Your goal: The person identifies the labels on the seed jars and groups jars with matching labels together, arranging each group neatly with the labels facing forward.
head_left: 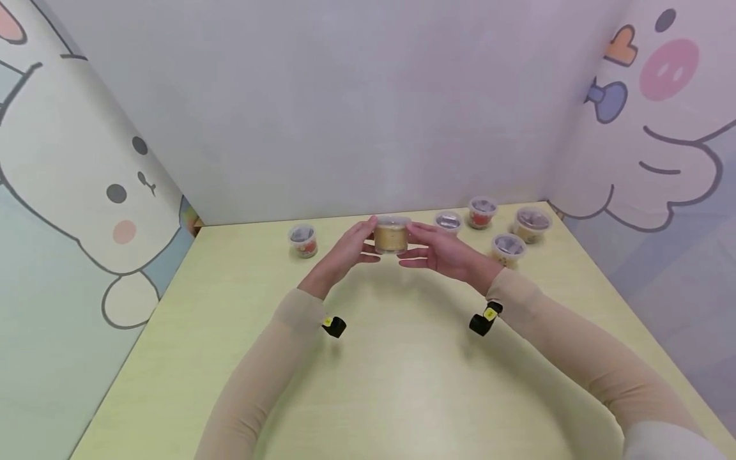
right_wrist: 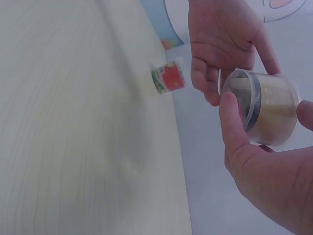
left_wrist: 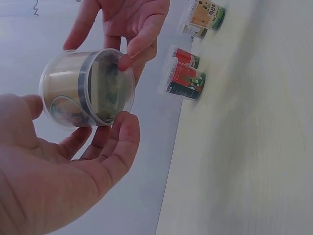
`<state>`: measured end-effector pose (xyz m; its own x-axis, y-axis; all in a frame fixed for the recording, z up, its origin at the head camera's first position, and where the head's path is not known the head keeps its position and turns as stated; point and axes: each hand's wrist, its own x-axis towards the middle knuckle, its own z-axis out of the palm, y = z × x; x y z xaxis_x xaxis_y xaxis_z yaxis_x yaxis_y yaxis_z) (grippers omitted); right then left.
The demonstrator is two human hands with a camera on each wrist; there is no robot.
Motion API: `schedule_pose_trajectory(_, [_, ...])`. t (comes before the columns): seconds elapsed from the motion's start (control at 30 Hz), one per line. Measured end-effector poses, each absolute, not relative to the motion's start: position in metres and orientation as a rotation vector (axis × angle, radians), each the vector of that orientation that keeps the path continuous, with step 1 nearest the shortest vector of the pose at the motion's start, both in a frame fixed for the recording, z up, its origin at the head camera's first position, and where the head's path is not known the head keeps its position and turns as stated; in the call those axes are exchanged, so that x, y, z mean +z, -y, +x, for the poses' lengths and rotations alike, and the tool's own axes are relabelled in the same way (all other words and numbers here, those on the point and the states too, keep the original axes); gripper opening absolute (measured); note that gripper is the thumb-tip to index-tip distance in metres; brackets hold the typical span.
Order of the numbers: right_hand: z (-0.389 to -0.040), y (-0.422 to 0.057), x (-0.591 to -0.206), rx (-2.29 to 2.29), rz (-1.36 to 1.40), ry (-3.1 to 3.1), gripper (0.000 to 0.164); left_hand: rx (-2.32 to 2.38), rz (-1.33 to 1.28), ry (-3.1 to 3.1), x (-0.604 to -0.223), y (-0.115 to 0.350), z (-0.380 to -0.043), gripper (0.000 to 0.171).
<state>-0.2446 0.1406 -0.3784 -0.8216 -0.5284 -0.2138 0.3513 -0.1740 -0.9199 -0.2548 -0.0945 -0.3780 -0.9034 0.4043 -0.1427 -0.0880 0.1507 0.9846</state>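
Observation:
A small clear plastic cup (head_left: 391, 239) with a tan-yellow label is held up above the table between both hands. My left hand (head_left: 349, 248) grips its left side, thumb near the top rim and fingers toward the base. On the opposite side my right hand (head_left: 447, 254) holds it in much the same way. In the left wrist view, the see-through base of the cup (left_wrist: 111, 88) shows something dark inside, with fingertips from both hands at its edge. The right wrist view shows the tan label on the cup (right_wrist: 275, 107) and a dark band around its lower part.
A red-labelled cup (head_left: 303, 241) stands at the back left of the pale yellow table (head_left: 391, 358). Several lidded cups stand at the back right, including a red one (head_left: 482, 213) and a tan one (head_left: 532, 225). A white wall (head_left: 356, 115) rises behind.

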Motion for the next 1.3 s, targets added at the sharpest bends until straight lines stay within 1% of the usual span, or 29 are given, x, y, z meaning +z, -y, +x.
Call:
schedule_pose_trajectory(0.17, [-0.244, -0.142, -0.377, -2.027, -0.21, -1.56, 0.057, 1.81, 0.308, -2.057, -0.378, 0.093, -0.255, 0.065])
schedule_pose_trajectory(0.3, [-0.242, -0.144, -0.377, -2.025, -0.196, -1.579, 0.062, 1.825, 0.293, -2.046, -0.379, 0.091, -0.252, 0.063])
schedule_pose_trajectory(0.47, [-0.242, -0.147, -0.378, -2.04, -0.171, -1.591, 0.066, 1.814, 0.278, -2.051, -0.381, 0.088, -0.252, 0.065])
schedule_pose_trajectory(0.77, [-0.243, -0.139, -0.378, -2.079, -0.093, -1.52, 0.06, 1.817, 0.261, -2.059, -0.383, 0.088, -0.25, 0.059])
schedule_pose_trajectory(0.83, [-0.243, -0.137, -0.379, -2.094, -0.079, -1.513, 0.06, 1.807, 0.262, -2.06, -0.384, 0.088, -0.249, 0.06])
schedule_pose_trajectory(1.03, [-0.242, -0.133, -0.379, -2.06, -0.149, -1.543, 0.064, 1.793, 0.28, -2.05, -0.385, 0.088, -0.249, 0.067])
schedule_pose_trajectory(1.3, [-0.242, -0.132, -0.377, -2.095, -0.103, -1.495, 0.056, 1.779, 0.31, -2.042, -0.384, 0.09, -0.249, 0.073])
